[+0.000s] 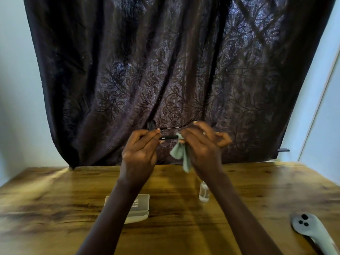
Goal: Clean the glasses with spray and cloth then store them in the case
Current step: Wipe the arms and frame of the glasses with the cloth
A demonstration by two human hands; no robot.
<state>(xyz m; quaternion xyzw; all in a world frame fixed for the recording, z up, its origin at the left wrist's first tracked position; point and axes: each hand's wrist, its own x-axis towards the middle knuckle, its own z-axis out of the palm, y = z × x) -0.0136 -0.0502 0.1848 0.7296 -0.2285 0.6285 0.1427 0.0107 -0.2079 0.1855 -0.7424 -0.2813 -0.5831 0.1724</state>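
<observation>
Centrally, the black glasses (168,137) are held above the wooden table (55,199): one temple is pinched by the left hand (141,151), and its end is wrapped in the green cloth (181,155) pinched by the right hand (200,150). Open room is left beneath both hands, where the pale case (142,200) is partly hidden under the left forearm and the spray bottle (203,193) stands beside the right. A dark leaf-patterned curtain (165,70) is hung behind; a grey device (309,229) lies near the table's right edge.

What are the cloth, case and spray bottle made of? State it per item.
Cloth: soft grey-green fabric, likely microfibre; it hangs limp in folds. Case: probably matte plastic, pale, rigid with rounded corners. Spray bottle: clear plastic or glass; see-through, undecidable.
</observation>
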